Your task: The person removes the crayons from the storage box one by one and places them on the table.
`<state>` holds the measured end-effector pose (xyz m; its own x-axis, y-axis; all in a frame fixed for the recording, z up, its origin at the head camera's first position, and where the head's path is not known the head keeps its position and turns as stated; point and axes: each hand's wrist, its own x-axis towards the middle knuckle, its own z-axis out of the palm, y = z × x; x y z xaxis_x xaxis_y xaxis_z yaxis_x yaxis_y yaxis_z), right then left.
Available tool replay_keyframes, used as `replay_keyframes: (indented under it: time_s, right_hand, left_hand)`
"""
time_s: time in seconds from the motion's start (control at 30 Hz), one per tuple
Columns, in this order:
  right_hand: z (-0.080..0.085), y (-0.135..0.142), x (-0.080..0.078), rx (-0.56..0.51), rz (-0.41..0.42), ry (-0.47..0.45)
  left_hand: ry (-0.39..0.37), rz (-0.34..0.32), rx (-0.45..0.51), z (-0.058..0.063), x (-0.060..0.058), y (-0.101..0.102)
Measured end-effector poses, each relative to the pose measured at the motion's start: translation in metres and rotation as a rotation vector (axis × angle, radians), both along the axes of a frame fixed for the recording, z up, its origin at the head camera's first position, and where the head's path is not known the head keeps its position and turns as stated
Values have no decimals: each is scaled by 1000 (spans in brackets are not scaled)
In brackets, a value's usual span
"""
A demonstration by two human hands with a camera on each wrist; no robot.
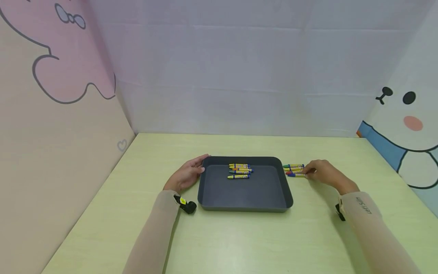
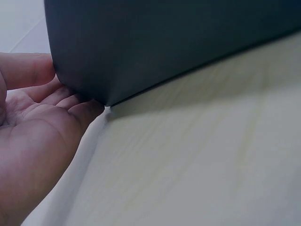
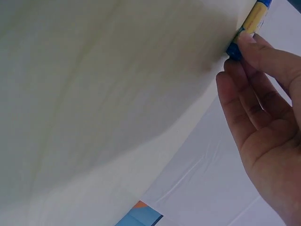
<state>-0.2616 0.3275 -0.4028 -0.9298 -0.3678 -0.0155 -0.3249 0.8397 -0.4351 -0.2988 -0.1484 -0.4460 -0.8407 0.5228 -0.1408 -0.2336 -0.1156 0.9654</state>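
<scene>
A dark grey rectangular tray (image 1: 244, 194) lies on the table, with several yellow-wrapped crayons (image 1: 238, 176) in its back half. My left hand (image 1: 186, 176) holds the tray's left side near the back corner, thumb at the rim; in the left wrist view the fingers (image 2: 84, 112) meet the tray's outer wall (image 2: 164, 42). To the right of the tray lie more crayons (image 1: 293, 166), side by side, with green, yellow and red tips. At the front of that row my right hand (image 1: 321, 173) pinches the end of a blue crayon (image 3: 254, 19) between thumb and fingers.
The pale wood-look table (image 1: 239, 243) reaches back to a white cloth backdrop (image 1: 222, 76). Printed cartoon panels stand at the left (image 1: 68, 133) and right (image 1: 414, 125). Each wrist carries a small black camera (image 1: 187, 206).
</scene>
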Motion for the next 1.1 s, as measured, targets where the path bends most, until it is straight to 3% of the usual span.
replay_keyframes:
  time_s: [0.53,0.8,1.1]
  right_hand:
    - [25,-14,-3,3,38,-23]
    - [43,-35,-5,-2,75,-23]
    - [57,-65,-11,-53,124,-47]
  left_hand:
    - [2,-2,-3,-1,-2,0]
    - [-15,16,-10,-2,-2,0]
    - [5,-12,-13,-2,-2,-1]
